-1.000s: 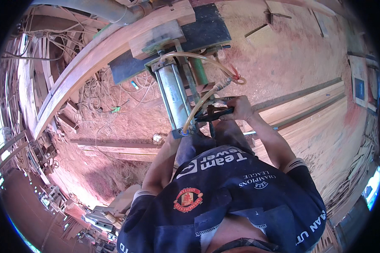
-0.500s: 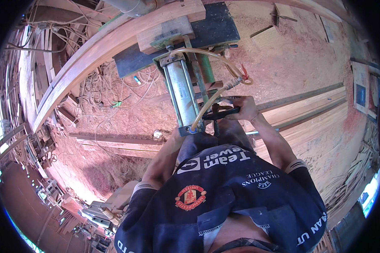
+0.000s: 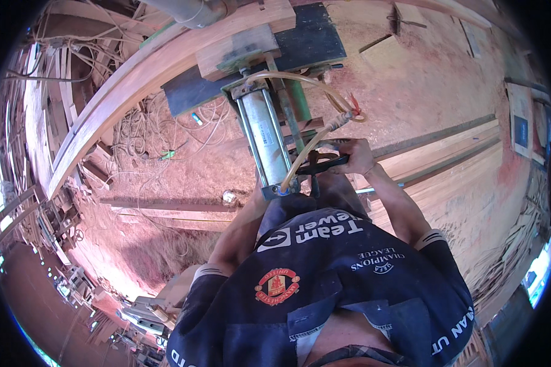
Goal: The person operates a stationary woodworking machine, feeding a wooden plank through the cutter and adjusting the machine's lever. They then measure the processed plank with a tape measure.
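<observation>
- Right hand (image 3: pixel 356 156) closed around black lever handle (image 3: pixel 323 164), just beside the pneumatic cylinder's (image 3: pixel 264 136) lower end.
- Left hand hidden behind cylinder; grip cannot be told.
- Tan hose (image 3: pixel 307 148) crosses handle.

Single head-worn fisheye — looking steeply down, close over the torso.

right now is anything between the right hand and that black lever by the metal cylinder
Nothing visible. The right hand is already closed around the black lever, beside the lower end of the metal cylinder. A tan hose curves just past the lever's left end. The left hand is hidden behind the cylinder's base, so its grip cannot be judged.
</observation>
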Available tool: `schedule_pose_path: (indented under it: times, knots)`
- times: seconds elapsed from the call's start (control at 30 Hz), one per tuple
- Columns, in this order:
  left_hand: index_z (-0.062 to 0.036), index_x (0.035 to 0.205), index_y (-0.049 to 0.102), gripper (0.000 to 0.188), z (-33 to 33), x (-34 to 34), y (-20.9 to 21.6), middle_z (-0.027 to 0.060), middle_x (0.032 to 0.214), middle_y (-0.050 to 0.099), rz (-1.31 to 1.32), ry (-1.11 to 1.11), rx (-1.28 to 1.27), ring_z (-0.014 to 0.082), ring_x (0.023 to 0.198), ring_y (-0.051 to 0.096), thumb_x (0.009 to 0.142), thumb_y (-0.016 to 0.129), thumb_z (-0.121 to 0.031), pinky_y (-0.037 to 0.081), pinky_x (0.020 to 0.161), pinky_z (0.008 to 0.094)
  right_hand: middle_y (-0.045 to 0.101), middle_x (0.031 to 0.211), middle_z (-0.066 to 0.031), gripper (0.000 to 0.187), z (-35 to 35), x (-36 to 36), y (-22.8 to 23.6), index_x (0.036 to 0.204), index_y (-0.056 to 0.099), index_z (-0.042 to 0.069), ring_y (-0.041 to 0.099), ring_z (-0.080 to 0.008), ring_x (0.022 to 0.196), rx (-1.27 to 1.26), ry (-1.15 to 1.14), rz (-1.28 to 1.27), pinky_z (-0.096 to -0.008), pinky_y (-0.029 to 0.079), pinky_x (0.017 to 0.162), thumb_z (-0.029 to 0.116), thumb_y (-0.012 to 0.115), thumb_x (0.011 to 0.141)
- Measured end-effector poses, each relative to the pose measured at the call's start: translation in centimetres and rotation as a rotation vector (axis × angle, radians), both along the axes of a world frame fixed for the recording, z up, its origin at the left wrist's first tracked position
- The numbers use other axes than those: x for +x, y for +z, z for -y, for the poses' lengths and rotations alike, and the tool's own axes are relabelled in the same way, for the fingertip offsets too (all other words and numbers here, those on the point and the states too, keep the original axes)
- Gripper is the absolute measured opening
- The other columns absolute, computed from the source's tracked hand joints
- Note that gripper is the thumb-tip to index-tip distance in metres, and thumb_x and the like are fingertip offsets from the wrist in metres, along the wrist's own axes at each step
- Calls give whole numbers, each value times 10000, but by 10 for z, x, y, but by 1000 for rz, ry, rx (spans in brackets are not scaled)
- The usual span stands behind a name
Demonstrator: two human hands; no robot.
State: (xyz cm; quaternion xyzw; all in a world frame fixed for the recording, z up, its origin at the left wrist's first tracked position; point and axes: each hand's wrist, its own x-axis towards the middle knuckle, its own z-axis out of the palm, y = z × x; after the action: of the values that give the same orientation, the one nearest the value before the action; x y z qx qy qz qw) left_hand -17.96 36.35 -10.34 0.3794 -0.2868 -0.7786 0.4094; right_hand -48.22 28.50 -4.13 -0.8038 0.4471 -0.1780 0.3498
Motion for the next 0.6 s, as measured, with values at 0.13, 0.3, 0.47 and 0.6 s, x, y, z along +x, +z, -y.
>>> schedule_pose_path:
  times: [0.13,0.3,0.47,0.6]
  knots:
    - [-38,1453,464,549,-3,-1,-3,266,1422,557,-9,-7,11,360,1283,600,1033,594,-368,560,1034,449,683,645,-114,558,1,-1,2,686,748,75,695,-329,611,11,36,-126,-421,554,585,610,862,579]
    - [-41,1462,458,536,-9,-1,-6,264,1435,552,0,-18,-3,358,1297,593,1046,576,-358,555,1052,452,660,612,-106,538,-1,-2,0,627,705,85,688,-326,597,-29,20,-87,-422,555,581,597,860,573]
    - [-27,1491,437,525,-7,-2,-7,233,1445,551,-24,-97,50,328,1329,570,1062,560,-305,547,1070,458,620,568,-105,538,-2,-1,-4,598,674,91,665,-327,559,-66,-1,-55,-426,542,562,597,856,571]
    - [5,1464,495,520,-4,-9,3,145,1305,621,-64,49,226,200,1148,623,1037,632,-260,540,953,315,576,534,-111,539,-1,-1,-8,602,661,101,642,-325,529,-99,-6,8,-430,522,536,600,859,564]
